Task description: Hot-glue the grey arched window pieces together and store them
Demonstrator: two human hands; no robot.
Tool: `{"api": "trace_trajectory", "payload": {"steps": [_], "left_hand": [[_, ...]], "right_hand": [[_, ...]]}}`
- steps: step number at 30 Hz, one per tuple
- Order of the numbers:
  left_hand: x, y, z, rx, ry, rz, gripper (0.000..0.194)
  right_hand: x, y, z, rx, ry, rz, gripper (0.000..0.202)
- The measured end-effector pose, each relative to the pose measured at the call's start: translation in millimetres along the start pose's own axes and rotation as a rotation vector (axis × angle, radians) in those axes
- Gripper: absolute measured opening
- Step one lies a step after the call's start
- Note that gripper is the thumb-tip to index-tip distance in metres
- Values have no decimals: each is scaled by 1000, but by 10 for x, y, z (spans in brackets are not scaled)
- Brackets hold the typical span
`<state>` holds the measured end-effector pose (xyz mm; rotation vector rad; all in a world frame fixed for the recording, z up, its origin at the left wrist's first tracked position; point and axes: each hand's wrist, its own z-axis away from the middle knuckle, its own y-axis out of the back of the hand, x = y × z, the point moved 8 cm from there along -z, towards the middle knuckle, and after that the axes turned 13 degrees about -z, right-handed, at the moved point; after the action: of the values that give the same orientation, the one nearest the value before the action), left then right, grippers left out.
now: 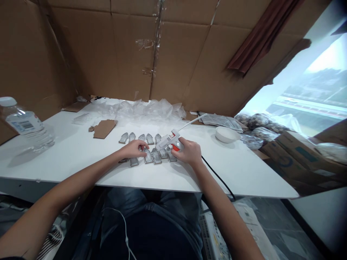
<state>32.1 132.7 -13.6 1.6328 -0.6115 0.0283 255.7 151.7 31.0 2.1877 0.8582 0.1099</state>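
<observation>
My right hand [189,150] is wrapped round the handle of a white hot glue gun [167,139] with a red trigger. Its nozzle points left and down over several small grey house-shaped pieces [156,156], and a white glue stick [193,122] juts from its back. The fingers of my left hand [135,148] are curled in at the top of one house-shaped piece [148,157] in the near row. A far row of similar pieces [132,137] lies beyond. The left hand and wrist partly cover pieces at the left end.
Crumpled clear plastic [151,110] lies along the cardboard wall [130,54]. A torn cardboard scrap [104,129] and a water bottle [28,126] are on the left. On the right stand a white bowl [227,134] and a black cord [219,177] that runs over the table's front edge.
</observation>
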Motion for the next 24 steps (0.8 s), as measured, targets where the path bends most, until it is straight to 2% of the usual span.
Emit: {"api": "trace_trajectory", "payload": {"steps": [12,24], "left_hand": [[16,16,-5,32,-14,-19,38],[16,24,-2,36,-3,-47,39]], "right_hand": [[-73,-128,28,-100,83,24,37],[-80,-166,17,-189,84,53,36]]}}
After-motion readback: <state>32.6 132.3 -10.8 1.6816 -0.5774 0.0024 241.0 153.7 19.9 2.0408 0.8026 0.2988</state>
